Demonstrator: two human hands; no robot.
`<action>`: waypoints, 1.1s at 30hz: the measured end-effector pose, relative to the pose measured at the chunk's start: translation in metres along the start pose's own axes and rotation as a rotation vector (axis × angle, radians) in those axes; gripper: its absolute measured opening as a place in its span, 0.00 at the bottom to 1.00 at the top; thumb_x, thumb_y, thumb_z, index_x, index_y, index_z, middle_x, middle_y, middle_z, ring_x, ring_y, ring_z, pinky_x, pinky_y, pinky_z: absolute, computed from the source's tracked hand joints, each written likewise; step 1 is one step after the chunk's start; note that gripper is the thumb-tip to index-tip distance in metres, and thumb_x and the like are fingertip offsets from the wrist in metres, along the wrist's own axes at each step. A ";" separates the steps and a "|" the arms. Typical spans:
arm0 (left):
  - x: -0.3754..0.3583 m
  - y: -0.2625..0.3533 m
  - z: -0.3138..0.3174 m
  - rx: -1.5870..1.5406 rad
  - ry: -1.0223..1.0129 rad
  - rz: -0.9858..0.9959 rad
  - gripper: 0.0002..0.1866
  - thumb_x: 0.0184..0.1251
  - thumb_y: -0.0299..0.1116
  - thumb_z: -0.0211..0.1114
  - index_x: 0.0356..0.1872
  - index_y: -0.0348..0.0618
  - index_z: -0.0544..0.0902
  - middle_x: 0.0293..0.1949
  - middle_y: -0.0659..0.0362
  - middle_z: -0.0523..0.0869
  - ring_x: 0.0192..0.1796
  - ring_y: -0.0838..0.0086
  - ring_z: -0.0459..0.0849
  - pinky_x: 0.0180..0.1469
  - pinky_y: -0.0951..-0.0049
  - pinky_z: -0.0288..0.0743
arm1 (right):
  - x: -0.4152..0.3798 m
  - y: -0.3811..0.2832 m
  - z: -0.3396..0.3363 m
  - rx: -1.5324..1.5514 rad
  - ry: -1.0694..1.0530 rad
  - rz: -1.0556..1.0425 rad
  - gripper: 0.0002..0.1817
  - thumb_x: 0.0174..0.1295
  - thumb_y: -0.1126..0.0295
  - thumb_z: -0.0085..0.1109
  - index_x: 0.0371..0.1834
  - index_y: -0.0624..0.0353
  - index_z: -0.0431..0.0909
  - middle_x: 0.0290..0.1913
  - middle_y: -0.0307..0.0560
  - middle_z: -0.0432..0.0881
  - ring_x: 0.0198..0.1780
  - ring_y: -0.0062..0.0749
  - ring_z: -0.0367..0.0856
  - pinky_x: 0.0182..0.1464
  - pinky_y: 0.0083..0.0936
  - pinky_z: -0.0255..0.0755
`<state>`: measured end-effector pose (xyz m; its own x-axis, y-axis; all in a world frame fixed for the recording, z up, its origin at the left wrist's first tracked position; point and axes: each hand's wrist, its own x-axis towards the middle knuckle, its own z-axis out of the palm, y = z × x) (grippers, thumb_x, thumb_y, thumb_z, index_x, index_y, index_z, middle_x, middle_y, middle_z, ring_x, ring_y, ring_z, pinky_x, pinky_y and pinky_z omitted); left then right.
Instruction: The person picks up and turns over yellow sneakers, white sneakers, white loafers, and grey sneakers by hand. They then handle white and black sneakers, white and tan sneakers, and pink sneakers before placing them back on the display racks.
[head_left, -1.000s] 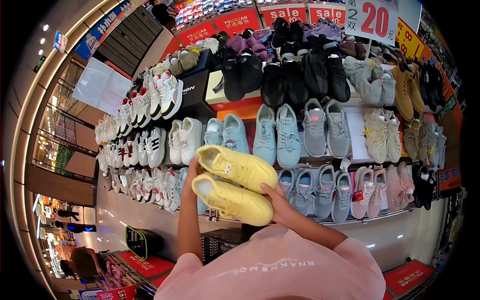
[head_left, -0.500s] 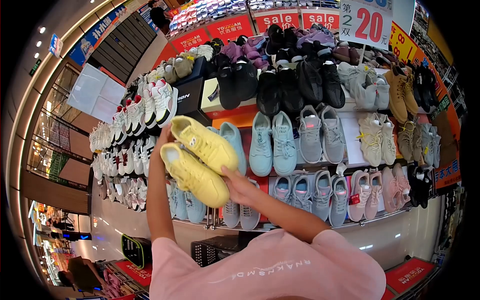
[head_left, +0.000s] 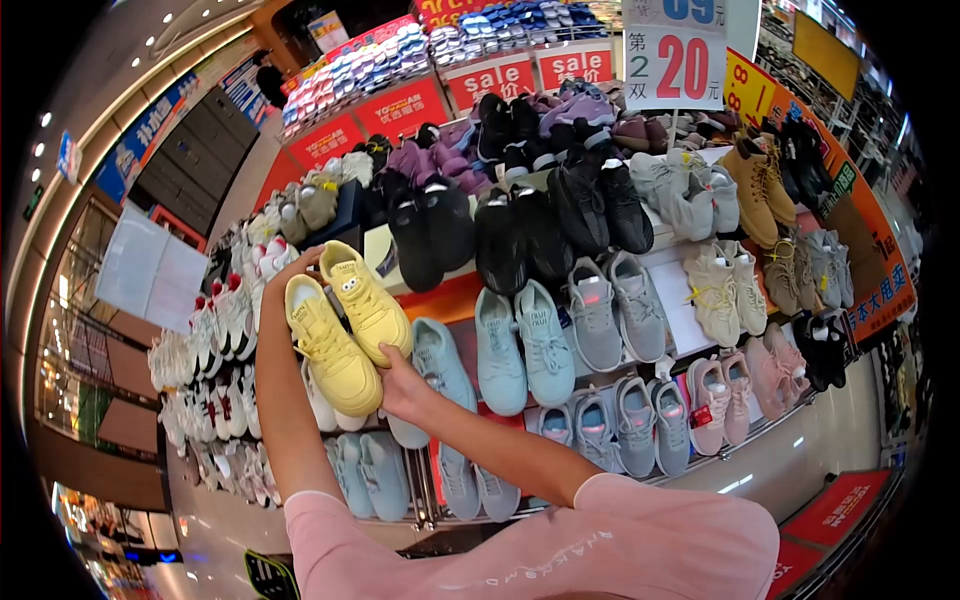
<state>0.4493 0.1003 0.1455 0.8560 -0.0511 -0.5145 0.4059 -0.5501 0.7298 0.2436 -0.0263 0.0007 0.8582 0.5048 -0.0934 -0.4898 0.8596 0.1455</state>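
Light blue shoes (head_left: 441,364) crowd the hands (head_left: 404,388) on the right.

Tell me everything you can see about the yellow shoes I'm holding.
The yellow shoes are a pale, matching lace-up pair with smooth, leather-like uppers, rounded toes, yellow laces and light insoles with dark print. A small eye-like ornament sits on the laces of one. They are held side by side above the display, toes angled down toward you. Your left hand is at the heels, your right hand at the toes.

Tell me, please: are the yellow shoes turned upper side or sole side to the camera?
Upper side: laces and foot openings of the yellow shoes face the camera; the undersides are hidden.
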 end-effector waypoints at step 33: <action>-0.013 -0.144 0.140 -1.048 0.386 0.465 0.35 0.64 0.31 0.69 0.69 0.44 0.60 0.58 0.53 0.75 0.58 0.60 0.78 0.48 0.63 0.81 | 0.122 -0.053 -0.024 -0.439 0.404 -0.447 0.29 0.59 0.75 0.65 0.58 0.53 0.57 0.58 0.50 0.70 0.56 0.44 0.77 0.50 0.40 0.79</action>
<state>0.3349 0.0632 -0.0164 0.9558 0.2860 -0.0681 -0.0566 0.4062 0.9120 0.3701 -0.0086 -0.0420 0.9079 0.0167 -0.4189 -0.1966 0.8995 -0.3901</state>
